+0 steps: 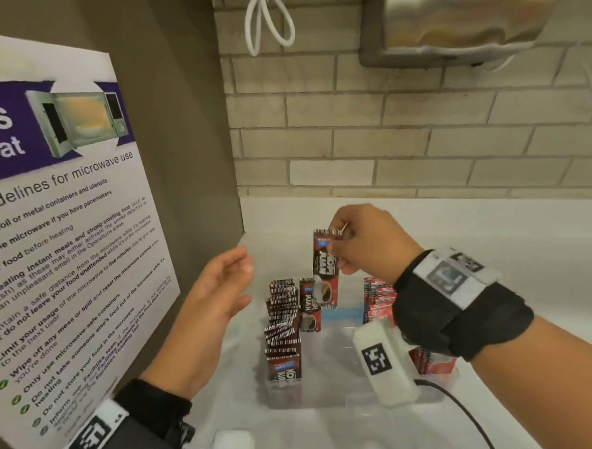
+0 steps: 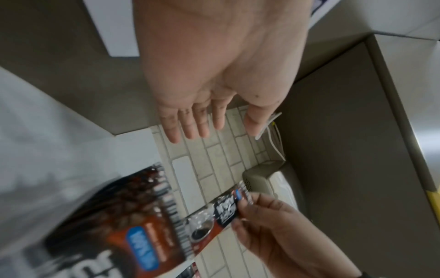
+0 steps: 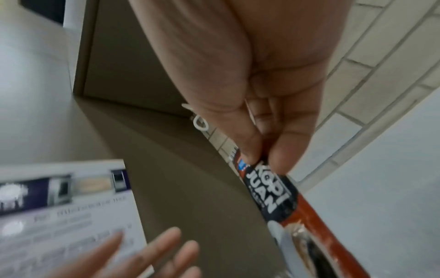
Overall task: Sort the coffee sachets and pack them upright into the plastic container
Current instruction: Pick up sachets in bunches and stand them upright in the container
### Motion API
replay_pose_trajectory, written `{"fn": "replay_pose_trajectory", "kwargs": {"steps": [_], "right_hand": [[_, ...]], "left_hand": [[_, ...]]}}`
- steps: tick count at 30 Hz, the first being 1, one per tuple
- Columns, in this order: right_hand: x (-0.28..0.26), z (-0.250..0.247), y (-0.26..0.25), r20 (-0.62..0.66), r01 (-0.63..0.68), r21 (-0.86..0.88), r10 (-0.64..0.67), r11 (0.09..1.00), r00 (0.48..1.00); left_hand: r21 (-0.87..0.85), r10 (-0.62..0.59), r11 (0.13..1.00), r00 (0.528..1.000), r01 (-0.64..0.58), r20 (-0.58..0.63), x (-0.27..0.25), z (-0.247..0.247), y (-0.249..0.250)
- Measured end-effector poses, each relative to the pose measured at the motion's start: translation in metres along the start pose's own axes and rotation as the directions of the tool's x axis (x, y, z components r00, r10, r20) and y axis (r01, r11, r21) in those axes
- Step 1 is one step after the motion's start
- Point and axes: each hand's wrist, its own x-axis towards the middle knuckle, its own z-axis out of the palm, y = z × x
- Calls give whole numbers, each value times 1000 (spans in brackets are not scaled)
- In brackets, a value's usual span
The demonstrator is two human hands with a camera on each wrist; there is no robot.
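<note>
The right hand (image 1: 365,241) pinches one dark coffee sachet (image 1: 326,260) by its top edge, thumb on one face & fingers on the other; the rest of the pack hangs straight down below the pinch, upright. Directly under it sits the clear plastic container (image 1: 330,394), w/ a row of dark sachets (image 1: 284,323) standing on the left side of the pinch line and red sachets (image 1: 379,301) on the side toward the right wrist. One more dark sachet (image 1: 310,311) stands just below the held one's lower edge, leaning a bit.

The left hand (image 1: 215,295) is empty, fingers straight & loosely spread, palm facing the container, off to the left of the held pack and not touching anything.

Step in hand, as I read it: drop the dark pack in w/ its own kind. To do it well: keep the pinch high on the seal so the bottom edge leads, lower straight down next to the leaning dark one, don't let go until the base meets the floor of the box. The left hand could brace the dark row so it doesn't fan over. Keep it away from the red side. Risk: thin foil packs slide & tip if released early.
</note>
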Motion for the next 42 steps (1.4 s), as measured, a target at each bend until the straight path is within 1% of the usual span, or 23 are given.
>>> {"fn": "replay_pose_trajectory", "kwargs": {"steps": [3,5,7,9,12,15,19,24,28,32,38,42], "right_hand": [[1,20,7,58,-11,-223,24,975,998],[6,30,10,93,-18,-315,50,949,994],[12,38,13,131,-34,-369,88,929,988],[18,44,15,158,-55,-407,130,912,979],[22,51,18,175,-90,-451,187,888,967],[24,55,21,178,-100,-471,206,876,962],[22,59,20,172,-103,-479,208,872,963],[22,61,18,178,-89,-471,193,878,965],[19,58,17,212,-89,-443,200,892,957],[17,56,18,228,-103,-376,199,921,953],[20,56,20,250,-15,-389,122,921,961],[23,56,18,255,-25,-391,134,920,958]], "left_hand": [[-55,-103,993,994,104,23,-10,-10,-13],[-41,-169,984,984,172,58,-15,-15,-25],[-14,-234,972,968,236,93,-22,-19,-34],[43,-289,957,945,286,154,-29,-20,-40],[123,-349,936,905,329,243,-36,-18,-47],[160,-393,919,865,360,311,-37,-15,-58],[128,-403,915,850,383,338,-36,-14,-72],[82,-372,927,865,366,336,-35,-11,-80],[101,-361,932,861,349,357,-37,-10,-84],[138,-385,923,849,360,361,-38,-7,-84],[159,-394,919,856,361,336,-36,-5,-84],[142,-393,919,860,367,324,-35,-5,-86]]}}
